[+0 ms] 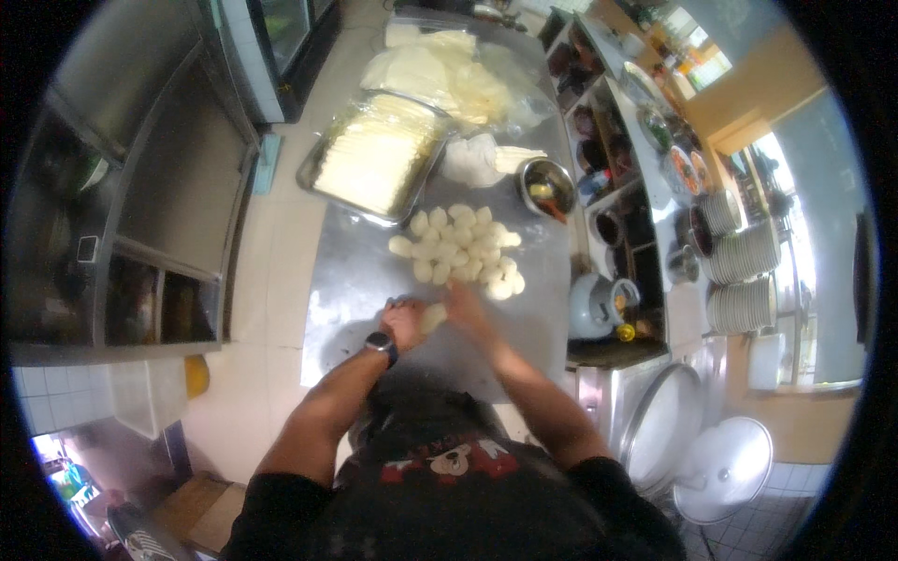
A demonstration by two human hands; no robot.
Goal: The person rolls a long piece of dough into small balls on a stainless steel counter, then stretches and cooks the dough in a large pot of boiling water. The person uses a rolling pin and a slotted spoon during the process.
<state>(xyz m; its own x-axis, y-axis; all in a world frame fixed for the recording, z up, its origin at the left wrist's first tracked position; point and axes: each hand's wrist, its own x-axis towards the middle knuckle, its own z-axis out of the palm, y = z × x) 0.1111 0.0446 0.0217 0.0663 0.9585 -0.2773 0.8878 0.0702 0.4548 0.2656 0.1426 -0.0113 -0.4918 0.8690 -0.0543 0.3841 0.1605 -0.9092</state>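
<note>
A piece of pale dough [433, 319] sticks out from my left hand [403, 324], which grips it just over the metal table [351, 280]. A dark watch is on that wrist. My right hand [465, 308] is blurred, close to the right of this dough, its fingertips by the near edge of a pile of dough balls [456, 245]. Whether it holds anything is hidden. The pile has many small rounded pieces lying against each other in front of me.
Beyond the pile stand a tray of pale dough strips [372, 154] under clear film, a white cloth [470, 160] and a metal bowl [546, 186]. Plastic-covered dough sheets [449, 77] lie farther back. Shelving [617, 161] borders the right side, with stacked plates [740, 280] beyond it.
</note>
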